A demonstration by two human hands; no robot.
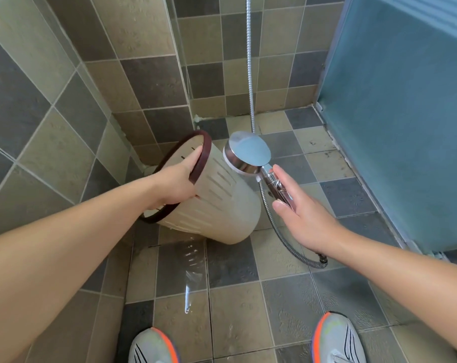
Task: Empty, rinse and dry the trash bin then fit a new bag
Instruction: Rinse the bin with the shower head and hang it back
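Observation:
A cream plastic trash bin (222,203) with a dark brown rim ring and slotted walls is held tilted above the tiled floor, its mouth turned to the left. My left hand (177,182) grips the rim, fingers inside and thumb outside. A chrome shower head (248,153) hangs right beside the bin's upper wall, its face against the bin. My right hand (300,216) holds the shower handle (277,187), fingers stretched along it and thumb below.
The metal shower hose (277,231) loops down from the handle and rises along the back wall. Water streaks the floor tiles (188,260) under the bin. A frosted blue glass panel (405,113) stands at the right. My two sneakers are at the bottom edge.

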